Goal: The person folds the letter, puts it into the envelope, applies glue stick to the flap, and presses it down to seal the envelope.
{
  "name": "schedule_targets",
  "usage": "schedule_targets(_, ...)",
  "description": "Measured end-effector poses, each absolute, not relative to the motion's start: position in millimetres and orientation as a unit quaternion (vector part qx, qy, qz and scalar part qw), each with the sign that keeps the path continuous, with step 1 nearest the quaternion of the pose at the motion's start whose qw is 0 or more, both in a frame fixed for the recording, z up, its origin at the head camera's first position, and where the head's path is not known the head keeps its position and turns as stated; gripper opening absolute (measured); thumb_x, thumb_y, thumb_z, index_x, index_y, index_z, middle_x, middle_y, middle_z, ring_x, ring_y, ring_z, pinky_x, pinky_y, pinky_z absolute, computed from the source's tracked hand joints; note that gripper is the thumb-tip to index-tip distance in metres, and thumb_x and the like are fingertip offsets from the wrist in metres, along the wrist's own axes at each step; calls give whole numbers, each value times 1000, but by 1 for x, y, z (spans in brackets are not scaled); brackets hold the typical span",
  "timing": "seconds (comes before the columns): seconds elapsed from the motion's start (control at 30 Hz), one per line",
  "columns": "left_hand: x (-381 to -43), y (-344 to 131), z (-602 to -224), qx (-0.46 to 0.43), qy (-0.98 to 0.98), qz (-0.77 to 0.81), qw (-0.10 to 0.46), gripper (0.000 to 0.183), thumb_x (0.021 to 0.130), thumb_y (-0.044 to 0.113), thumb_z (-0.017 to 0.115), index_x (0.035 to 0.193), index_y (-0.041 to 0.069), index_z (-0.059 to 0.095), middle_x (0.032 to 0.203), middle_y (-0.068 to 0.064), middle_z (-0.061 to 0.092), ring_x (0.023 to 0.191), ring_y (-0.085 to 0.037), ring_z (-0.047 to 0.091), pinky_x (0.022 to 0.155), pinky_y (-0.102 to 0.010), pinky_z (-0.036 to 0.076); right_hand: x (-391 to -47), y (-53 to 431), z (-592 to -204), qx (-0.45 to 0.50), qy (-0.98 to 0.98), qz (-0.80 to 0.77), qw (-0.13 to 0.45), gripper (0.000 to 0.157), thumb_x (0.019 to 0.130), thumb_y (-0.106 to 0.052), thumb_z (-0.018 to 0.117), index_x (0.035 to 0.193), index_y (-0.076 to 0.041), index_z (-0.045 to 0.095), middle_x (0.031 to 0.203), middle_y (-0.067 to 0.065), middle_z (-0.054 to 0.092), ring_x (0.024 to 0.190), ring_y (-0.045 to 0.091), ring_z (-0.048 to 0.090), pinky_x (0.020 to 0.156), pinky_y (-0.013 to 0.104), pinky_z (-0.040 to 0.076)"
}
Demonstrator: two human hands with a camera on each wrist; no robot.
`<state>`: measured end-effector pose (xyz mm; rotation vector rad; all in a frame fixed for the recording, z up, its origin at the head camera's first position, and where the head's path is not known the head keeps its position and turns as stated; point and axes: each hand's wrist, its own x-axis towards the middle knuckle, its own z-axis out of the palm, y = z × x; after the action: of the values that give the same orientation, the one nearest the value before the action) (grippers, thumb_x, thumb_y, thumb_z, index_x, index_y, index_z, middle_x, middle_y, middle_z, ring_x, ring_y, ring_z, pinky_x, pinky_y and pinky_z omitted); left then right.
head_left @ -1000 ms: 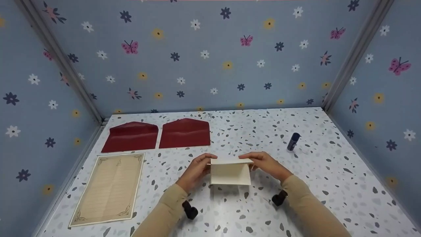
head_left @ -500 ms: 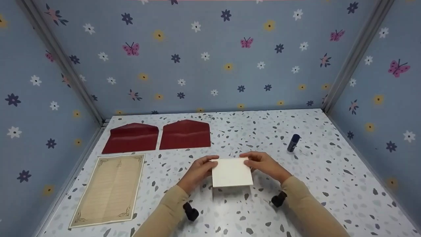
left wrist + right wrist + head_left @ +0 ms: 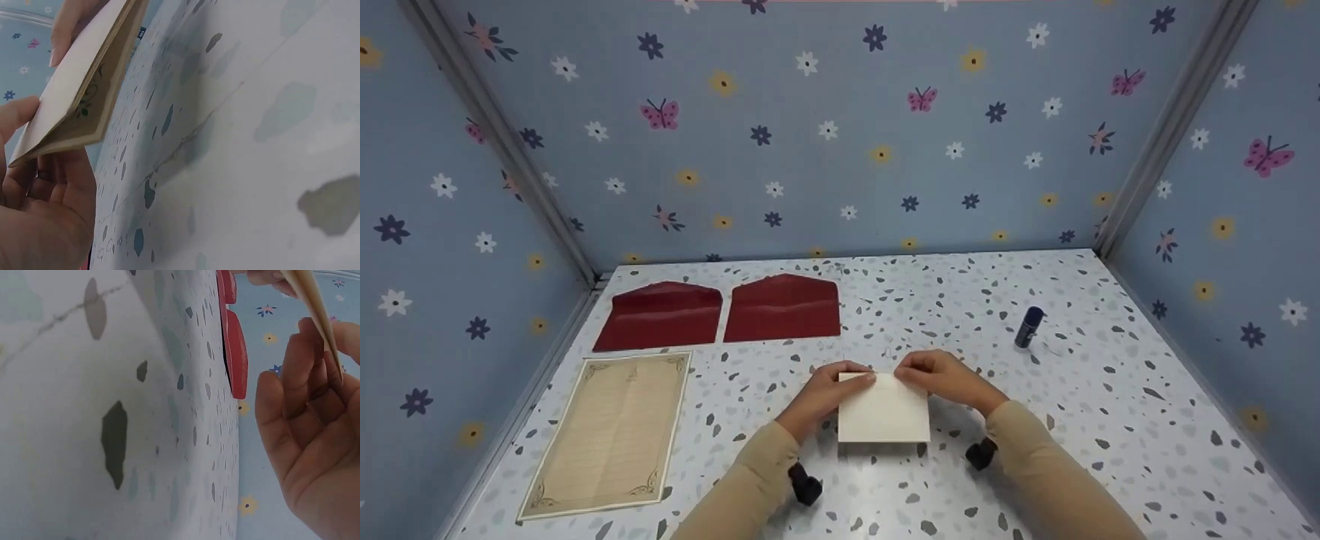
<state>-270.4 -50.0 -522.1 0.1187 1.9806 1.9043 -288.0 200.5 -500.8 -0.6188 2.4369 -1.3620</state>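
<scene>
Both hands hold a folded sheet of cream paper above the table, near the middle of the head view. My left hand pinches its left far corner, thumb on top and fingers beneath. At the far edge, right of the middle, my right hand pinches the paper between thumb and fingers. In the left wrist view the folded paper gapes at its near end, and a dark green printed scroll shows on an inner face. The right wrist view catches the paper almost edge-on, in the right hand's fingers.
Two dark red envelopes lie side by side at the back left, flaps away from me. In front of them is a bordered letter sheet. A small dark blue glue stick is at the right. Floral-patterned walls enclose the table on three sides.
The upper layer of the paper has come down flat over the lower one. The paper has moved slightly nearer, and the right hand has slid left along its far edge.
</scene>
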Motion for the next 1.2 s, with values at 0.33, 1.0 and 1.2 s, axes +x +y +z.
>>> schedule_targets(0.33, -271, -48, -520, 51, 738, 650, 174, 38, 90, 41, 75, 112, 10, 74, 96, -8, 70, 73, -17, 66, 66, -31, 55, -287, 191, -500, -261, 855, -440, 83, 17, 99, -33, 65, 95, -19, 73, 80, -6, 64, 69, 10, 52, 63, 25, 45)
schedule_targets(1.0, -271, -68, -520, 71, 706, 680, 186, 47, 90, 45, 73, 118, 7, 71, 105, -9, 71, 91, -22, 68, 79, -38, 58, -285, 203, -501, -223, 842, -485, 81, 23, 96, -36, 69, 86, -14, 68, 69, -3, 53, 63, 12, 47, 58, 25, 40)
schedule_targets(1.2, -259, -63, -525, 91, 704, 660, 246, 49, 90, 38, 75, 125, 4, 66, 104, -9, 73, 92, -24, 70, 80, -38, 57, -285, 206, -501, -196, 834, -514, 52, 23, 98, -33, 66, 91, -11, 68, 72, 0, 57, 62, 14, 50, 57, 25, 43)
